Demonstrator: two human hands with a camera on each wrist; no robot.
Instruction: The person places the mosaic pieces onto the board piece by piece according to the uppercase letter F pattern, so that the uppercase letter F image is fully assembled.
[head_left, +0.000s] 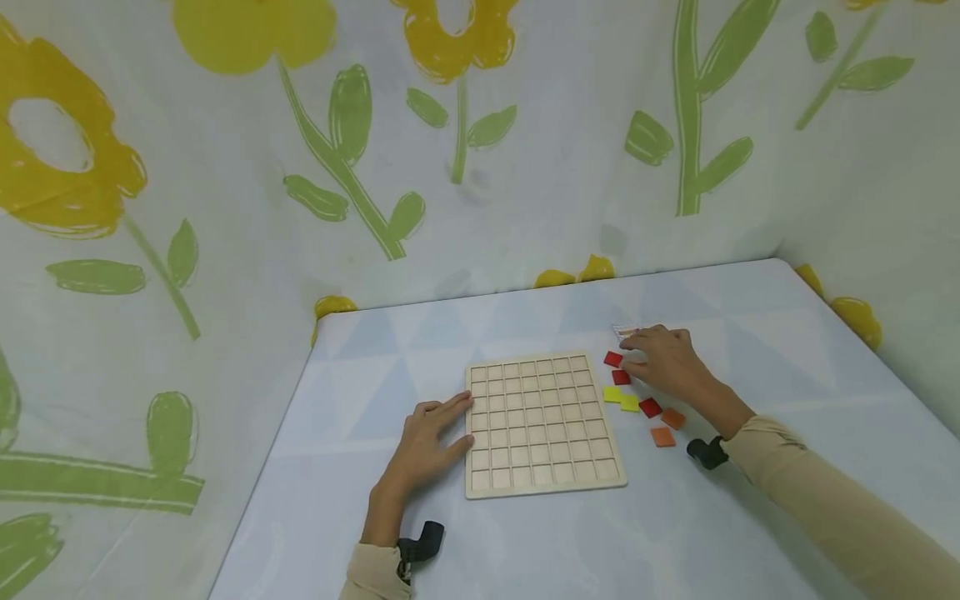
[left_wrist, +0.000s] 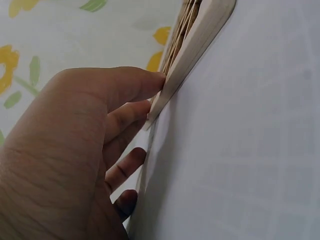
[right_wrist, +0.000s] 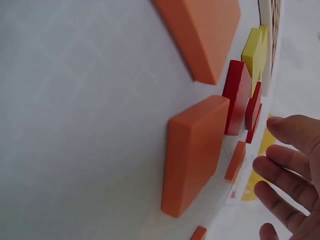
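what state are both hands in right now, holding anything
Left hand: open, fingers and thumb touching the wooden board.
Right hand: open, nothing visible in it, near a red tile.

Diffuse light is falling across the table [head_left: 315, 533], where the right sleeve [head_left: 840, 504] is casting a faint shadow. The left wrist view is looking dimmer, its flowered backdrop [left_wrist: 115, 35] blurring and the board [left_wrist: 192, 47] shading the table.

From the near side, my head view looks forward and down across the table [head_left: 525, 542] to the flowered backdrop [head_left: 555, 125]; my left-wrist view faces, close and tilted, past the left hand [left_wrist: 75, 135] to the board [head_left: 540, 425]. My right-wrist view sits low, near the orange tiles [right_wrist: 197, 150]; my head view shares board and tiles.
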